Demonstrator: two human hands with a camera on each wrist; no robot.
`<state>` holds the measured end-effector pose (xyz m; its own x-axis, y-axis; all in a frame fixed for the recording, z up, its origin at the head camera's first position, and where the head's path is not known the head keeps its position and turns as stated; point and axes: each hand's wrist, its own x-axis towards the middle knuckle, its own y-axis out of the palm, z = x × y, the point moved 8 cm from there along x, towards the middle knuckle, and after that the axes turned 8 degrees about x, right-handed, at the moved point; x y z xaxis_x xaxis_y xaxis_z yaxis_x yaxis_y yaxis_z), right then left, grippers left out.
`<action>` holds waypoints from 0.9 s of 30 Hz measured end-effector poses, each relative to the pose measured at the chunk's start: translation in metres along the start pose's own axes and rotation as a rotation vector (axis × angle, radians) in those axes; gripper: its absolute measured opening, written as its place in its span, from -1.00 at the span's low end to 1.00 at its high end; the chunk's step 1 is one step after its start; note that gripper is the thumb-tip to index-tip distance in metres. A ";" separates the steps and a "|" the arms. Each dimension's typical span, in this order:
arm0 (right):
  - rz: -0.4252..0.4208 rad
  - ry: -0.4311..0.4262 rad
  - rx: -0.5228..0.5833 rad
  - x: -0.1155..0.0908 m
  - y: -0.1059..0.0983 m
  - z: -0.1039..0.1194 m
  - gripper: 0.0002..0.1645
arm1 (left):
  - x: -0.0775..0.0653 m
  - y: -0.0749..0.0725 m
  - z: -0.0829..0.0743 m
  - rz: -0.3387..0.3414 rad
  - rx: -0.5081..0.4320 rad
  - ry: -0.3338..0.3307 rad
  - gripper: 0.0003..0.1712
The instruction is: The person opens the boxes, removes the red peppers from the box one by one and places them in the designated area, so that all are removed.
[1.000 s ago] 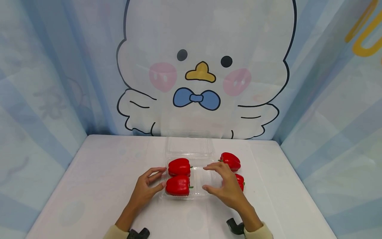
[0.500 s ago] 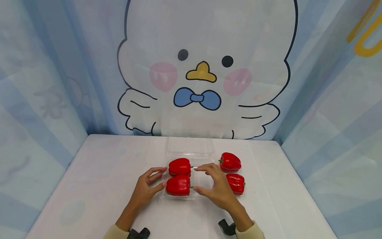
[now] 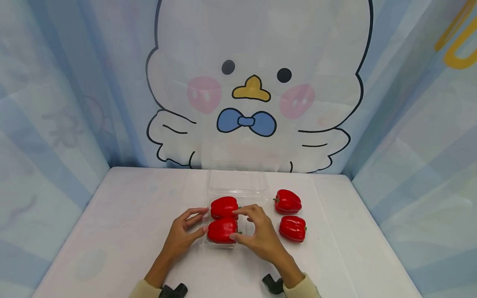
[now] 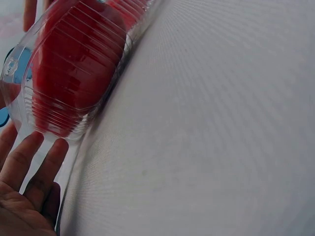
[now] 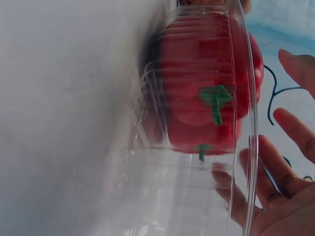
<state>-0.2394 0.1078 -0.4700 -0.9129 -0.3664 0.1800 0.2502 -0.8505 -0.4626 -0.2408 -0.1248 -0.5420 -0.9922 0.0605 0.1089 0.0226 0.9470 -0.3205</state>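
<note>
Two red bell peppers, a near one (image 3: 221, 230) and a far one (image 3: 223, 207), lie side by side in the left half of a clear plastic clamshell container (image 3: 227, 246). Their green stems (image 5: 215, 101) point right. My left hand (image 3: 181, 231) touches the container's left side with its fingertips, fingers mostly straight in the left wrist view. Over the container's right half, my right hand (image 3: 257, 234) is spread, thumb and fingertips overlapping the stem ends of both peppers in the head view. The right wrist view shows its fingers apart, gripping nothing.
Two more red bell peppers, a back one (image 3: 287, 201) and a front one (image 3: 292, 229), lie on the white table (image 3: 335, 248) right of the container. The container's lid (image 3: 236, 182) is folded back toward the printed curtain (image 3: 246, 153).
My right hand has moved left across the container to the peppers' stem ends, uncovering the front loose pepper on the right. The left hand has stayed at the container's side.
</note>
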 end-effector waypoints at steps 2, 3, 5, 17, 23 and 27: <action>0.008 0.001 0.000 0.001 0.004 0.001 -0.29 | 0.000 0.000 0.000 0.006 -0.002 0.002 -0.39; 0.010 0.004 -0.002 0.002 0.006 0.001 -0.29 | 0.000 0.000 0.000 0.007 -0.004 0.004 -0.39; 0.016 0.012 -0.007 0.003 0.009 0.001 -0.28 | 0.000 0.001 0.000 0.011 -0.001 0.009 -0.39; 0.048 0.038 -0.032 0.006 0.023 -0.001 -0.29 | -0.001 0.000 0.001 0.008 -0.001 -0.006 -0.38; 0.038 0.034 -0.043 0.008 0.028 0.000 -0.30 | -0.001 0.000 0.002 0.006 0.012 -0.005 -0.37; 0.034 0.058 -0.055 0.008 0.031 0.000 -0.30 | -0.001 0.000 0.001 0.009 0.004 -0.013 -0.38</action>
<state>-0.2395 0.0784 -0.4830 -0.9218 -0.3705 0.1138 0.2643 -0.8157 -0.5146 -0.2396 -0.1248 -0.5434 -0.9934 0.0649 0.0942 0.0309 0.9451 -0.3253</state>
